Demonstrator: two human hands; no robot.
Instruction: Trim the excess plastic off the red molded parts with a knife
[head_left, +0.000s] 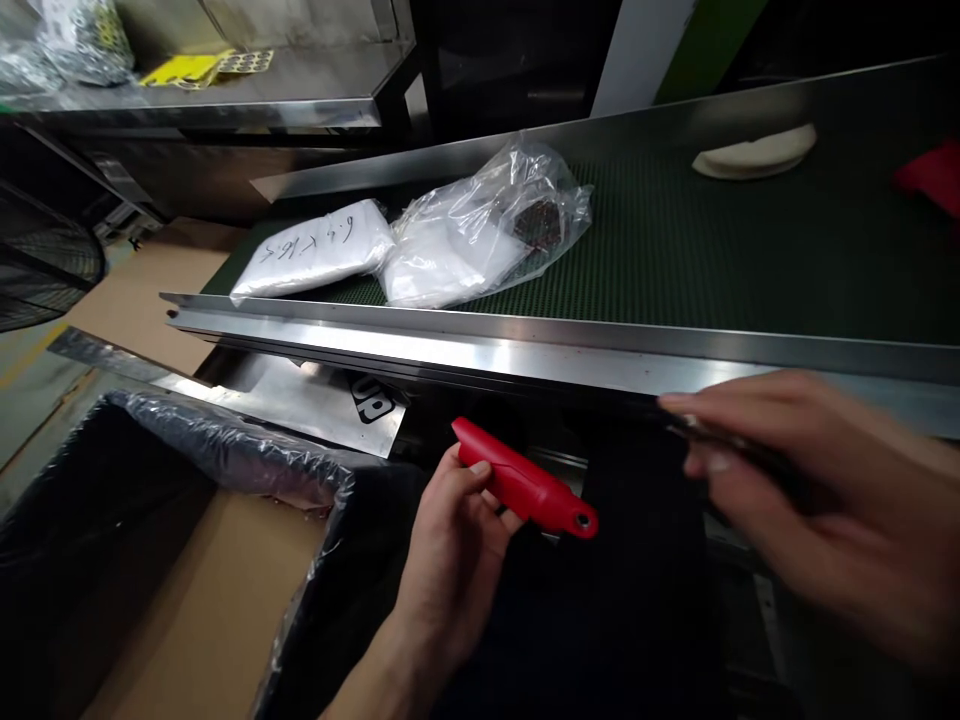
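Note:
My left hand (454, 545) grips a red plastic handle-shaped tool (525, 485) below the metal edge of a conveyor (525, 345). The tool points up-left, with a small round hole at its lower right end. My right hand (810, 500) is close to the camera and blurred. Its thumb and fingers pinch a thin dark object (739, 450) that I cannot name. Both hands hover over dark cloth or clothing (637, 600) at the bottom of the view.
On the green belt (712, 250) lie a white bag with handwriting (315, 255), a crumpled clear plastic bag (487, 220), a cream curved piece (754, 152) and something red (934, 175). A cardboard box lined with black plastic (187, 560) stands at lower left. A steel table (225, 95) is behind.

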